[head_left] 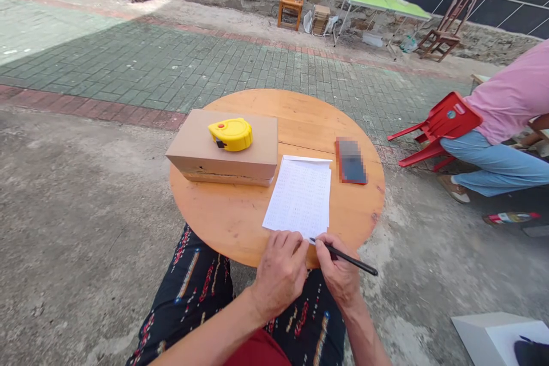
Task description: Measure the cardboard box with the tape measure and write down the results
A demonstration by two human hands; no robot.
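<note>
Outdoor yard, bare concrete (pixel 86 240) underfoot, and you're parked at a round wooden table (pixel 231 211) with the paper (pixel 300 194) lying flat on your side of it, just right of a cardboard box (pixel 223 164) that has a yellow tape measure (pixel 232 135) on top. Looks to me like you're at the writing step, down at the bottom of the paper: your right hand (pixel 343 277) has the black pen (pixel 351 259) pinched close to its tip, aimed at the lower edge, while your left hand (pixel 281 269) sits with fingers bent and bunched over that same edge. Can't tell if the left is pinching the paper or only pressing it, since the undersides of those fingers are hidden. Going on from there would, I reckon, call for a steady left hand and a light touch, with that strip so near the table's rim. Rows of faint marks fill the paper but they're too small to read, and no idea whether the tip actually touches down. Phone (pixel 351 160), if that's what it is, is pixelated; the person (pixel 506 97) in pink and the dark thing (pixel 532 353) at bottom right are cut off.
</note>
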